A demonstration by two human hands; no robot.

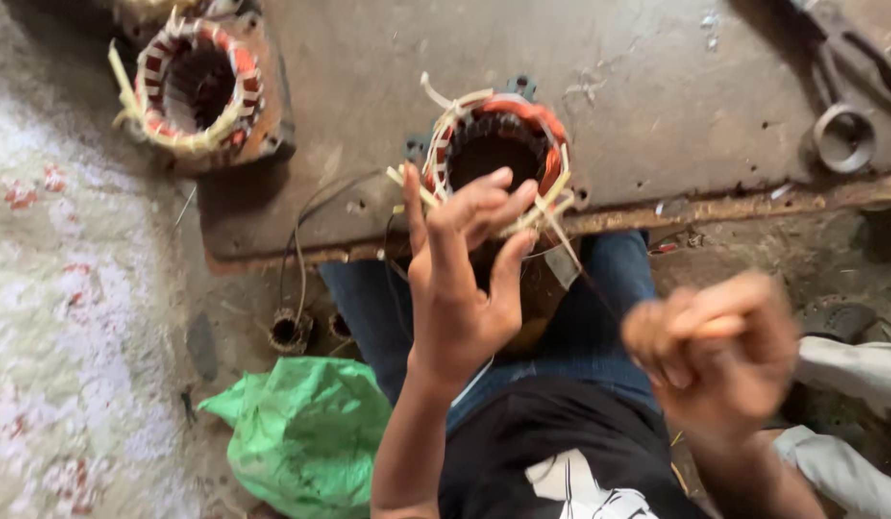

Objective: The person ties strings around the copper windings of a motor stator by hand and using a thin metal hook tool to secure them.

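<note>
- Blurred by motion, the right hand [712, 348] is curled shut around something thin; what it grips is hard to make out.
- Left hand [462, 279] is raised with fingers spread and slightly bent, fingertips at the pale insulation strips of the motor stator [496, 146]; whether it pinches one cannot be told.
- That stator stands at the edge of a rusty metal plate [609, 106], its lower part hidden behind the left hand.
- Another stator [198, 85] is cut off at the top edge.
- Green plastic bag [306, 432] lies beside the person's jeans.

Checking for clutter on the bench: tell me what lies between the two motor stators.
In the head view, only bare, scuffed metal bench top lies between the far-left stator and the stator by the left hand.
</note>
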